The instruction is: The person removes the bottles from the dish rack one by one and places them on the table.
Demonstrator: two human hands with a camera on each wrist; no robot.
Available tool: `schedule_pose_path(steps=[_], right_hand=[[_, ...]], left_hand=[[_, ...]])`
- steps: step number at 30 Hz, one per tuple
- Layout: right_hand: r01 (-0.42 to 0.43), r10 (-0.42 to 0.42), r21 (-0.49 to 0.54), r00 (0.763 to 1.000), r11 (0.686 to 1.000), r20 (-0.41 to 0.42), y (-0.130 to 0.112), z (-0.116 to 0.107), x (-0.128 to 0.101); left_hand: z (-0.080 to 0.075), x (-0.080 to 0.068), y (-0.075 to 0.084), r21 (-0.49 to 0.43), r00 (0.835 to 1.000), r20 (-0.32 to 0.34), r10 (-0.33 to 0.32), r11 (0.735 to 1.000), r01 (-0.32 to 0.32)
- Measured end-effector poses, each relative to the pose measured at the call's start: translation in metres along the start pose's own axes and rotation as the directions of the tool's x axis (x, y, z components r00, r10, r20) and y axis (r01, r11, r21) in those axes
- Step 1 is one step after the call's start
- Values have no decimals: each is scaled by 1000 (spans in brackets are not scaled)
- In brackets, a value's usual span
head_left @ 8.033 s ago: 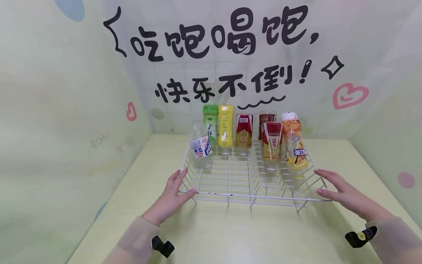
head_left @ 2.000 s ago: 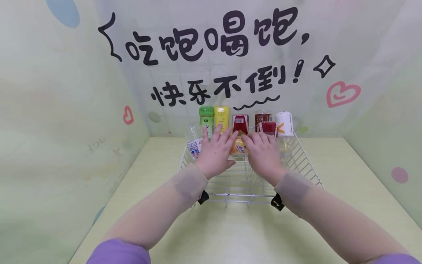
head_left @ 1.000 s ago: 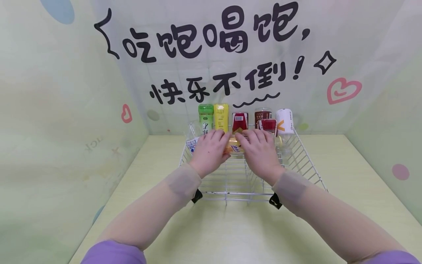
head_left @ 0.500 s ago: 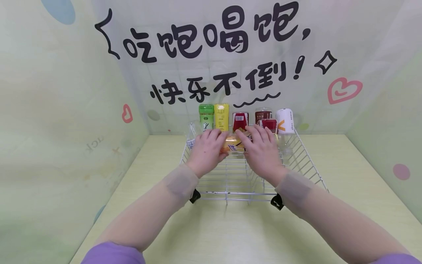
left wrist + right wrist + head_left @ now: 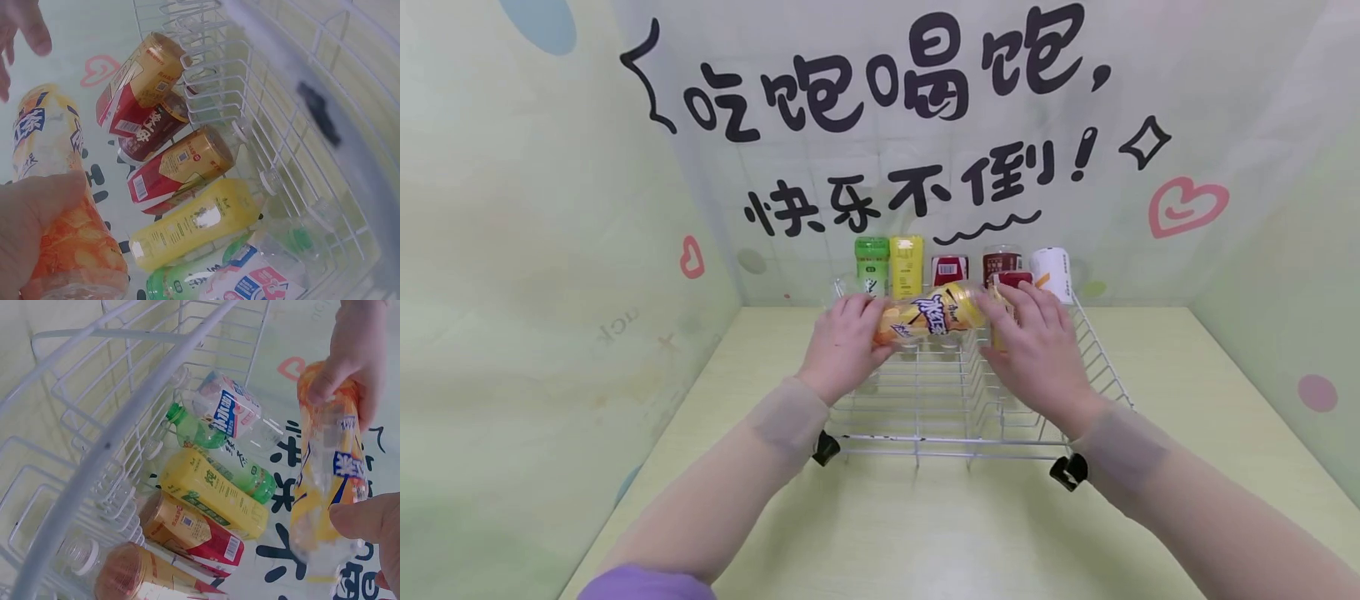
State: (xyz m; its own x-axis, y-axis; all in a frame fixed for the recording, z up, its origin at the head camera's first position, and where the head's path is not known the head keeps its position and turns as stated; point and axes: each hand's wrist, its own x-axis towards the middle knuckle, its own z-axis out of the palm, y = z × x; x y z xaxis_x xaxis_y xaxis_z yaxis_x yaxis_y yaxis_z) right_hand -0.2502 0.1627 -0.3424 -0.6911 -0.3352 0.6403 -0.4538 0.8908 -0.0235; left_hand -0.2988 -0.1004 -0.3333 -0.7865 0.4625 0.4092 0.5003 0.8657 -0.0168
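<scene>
Orange-labelled bottle (image 5: pixel 925 321) lies sideways at the centre of the head view, held above the wire rack (image 5: pixel 917 439), its right end slightly raised. The left hand (image 5: pixel 842 346) grips its base end; the right hand (image 5: pixel 1041 350) sits loosely curved by the other end, apparently holding nothing, though contact is unclear. With one hand carrying it, the smooth bottle could twist loose, or a low swing might knock the yellow bottle (image 5: pixel 907 267) behind.

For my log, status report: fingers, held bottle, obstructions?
Left fingers grip orange bottle; right fingers at its other end, contact unclear. Bottle tilted above wire basket. Other bottles behind it.
</scene>
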Motion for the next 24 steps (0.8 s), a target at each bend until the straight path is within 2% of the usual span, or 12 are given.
schedule_pose_path(steps=[6,14,19,24], right_hand=[[-65,65,49,998,997,8,13,-7,-13],[-141,137,88,990,986,44,38,-18,-39],[-201,191,110,977,974,89,52,-25,-58],[-228,212,138,970,964,120,63,-26,-78]], left_hand=[[0,-7,-13,-141,996,-25,-88,987,84],[0,-16,-26,-266,981,4,-192,946,186],[-4,-22,-33,-357,967,37,-253,900,249],[-8,-29,-43,-456,942,82,-324,829,325]])
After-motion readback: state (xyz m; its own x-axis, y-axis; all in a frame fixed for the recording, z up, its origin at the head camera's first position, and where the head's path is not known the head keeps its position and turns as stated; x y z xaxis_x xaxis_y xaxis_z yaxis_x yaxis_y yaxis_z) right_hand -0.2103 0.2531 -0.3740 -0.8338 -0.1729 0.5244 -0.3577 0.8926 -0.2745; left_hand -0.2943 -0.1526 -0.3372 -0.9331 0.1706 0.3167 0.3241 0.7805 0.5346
